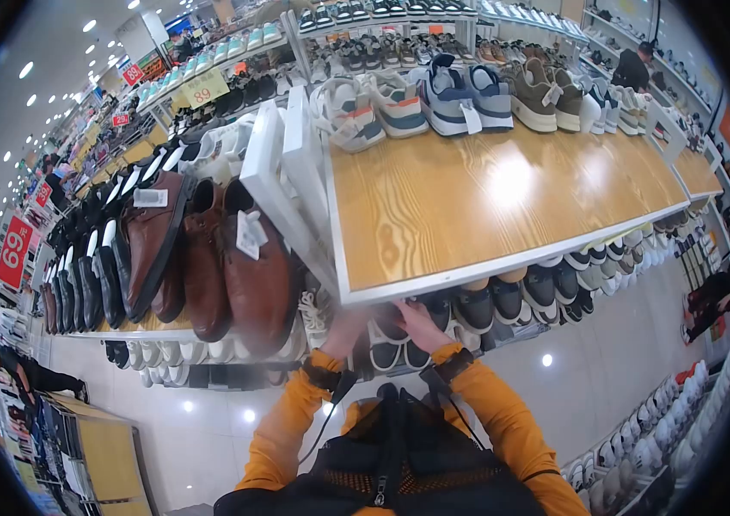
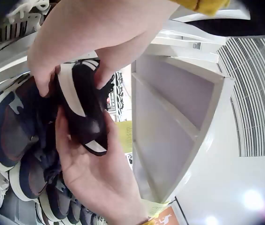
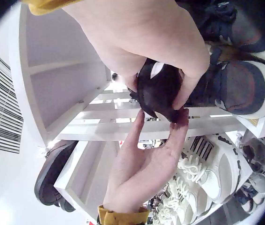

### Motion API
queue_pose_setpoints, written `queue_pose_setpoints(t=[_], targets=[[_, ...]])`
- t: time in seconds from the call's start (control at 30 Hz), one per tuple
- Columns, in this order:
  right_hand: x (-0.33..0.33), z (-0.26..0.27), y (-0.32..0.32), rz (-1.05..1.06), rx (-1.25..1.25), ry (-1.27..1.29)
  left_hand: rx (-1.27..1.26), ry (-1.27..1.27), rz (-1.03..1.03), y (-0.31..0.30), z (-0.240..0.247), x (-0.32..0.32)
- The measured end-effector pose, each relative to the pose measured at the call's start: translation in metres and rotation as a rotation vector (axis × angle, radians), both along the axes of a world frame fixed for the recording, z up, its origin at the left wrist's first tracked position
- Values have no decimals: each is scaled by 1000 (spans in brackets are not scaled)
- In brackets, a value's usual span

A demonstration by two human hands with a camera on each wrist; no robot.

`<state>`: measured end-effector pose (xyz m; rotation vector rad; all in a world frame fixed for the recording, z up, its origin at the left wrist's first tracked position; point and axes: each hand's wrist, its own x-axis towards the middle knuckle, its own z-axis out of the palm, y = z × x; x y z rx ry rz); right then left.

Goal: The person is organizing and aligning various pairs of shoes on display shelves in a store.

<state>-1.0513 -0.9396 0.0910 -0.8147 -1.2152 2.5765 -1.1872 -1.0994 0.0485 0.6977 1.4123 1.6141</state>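
Note:
A dark shoe with white trim is held between both hands, just under the front edge of the wooden shelf. In the left wrist view my left hand grips it from the top side, fingers and thumb on its two sides. From the opposite end my right hand holds it, thumb and fingers along its sides. The right wrist view shows the same dark shoe between my right hand and left hand. Dark sneakers with white soles stand in a row beside the hands.
Above the hands juts a wood-grain shelf with a white edge and sneakers along its back. Brown leather shoes stand to the left beside white upright panels. White sneakers sit on the lower shelf.

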Motion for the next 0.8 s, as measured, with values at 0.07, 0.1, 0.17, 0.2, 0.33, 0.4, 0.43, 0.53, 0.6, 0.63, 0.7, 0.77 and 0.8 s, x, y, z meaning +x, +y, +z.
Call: queue_pose_setpoints(t=[0.07, 0.1, 0.17, 0.2, 0.33, 0.4, 0.43, 0.53, 0.6, 0.63, 0.7, 0.77, 0.8], targets=[[-4, 7, 3, 26, -7, -118, 19, -42, 78, 8, -6, 0], [2, 6, 6, 68, 15, -120, 19, -43, 93, 9, -9, 2], [6, 2, 9, 122, 63, -83, 58, -74, 25, 8, -12, 4], [7, -1, 9, 65, 57, -49, 84, -23, -1, 10, -13, 5], [19, -2, 24, 254, 127, -170, -141, -131, 63, 15, 3, 32], [27, 3, 27, 311, 81, -50, -72, -281, 273, 19, 16, 54], [30, 7, 33, 333, 78, -48, -36, -354, 377, 21, 23, 63], [34, 18, 45, 547, 102, -28, -37, -460, 472, 21, 23, 71], [33, 24, 55, 595, 155, -9, -14, -546, 523, 22, 30, 79], [36, 26, 59, 638, 217, 7, 5, -540, 538, 22, 33, 84], [37, 20, 62, 653, 267, 57, 37, -533, 563, 23, 35, 92], [38, 21, 66, 721, 292, 79, 84, -525, 595, 25, 37, 97], [40, 24, 70, 724, 296, 80, 88, -524, 597, 23, 40, 101]])
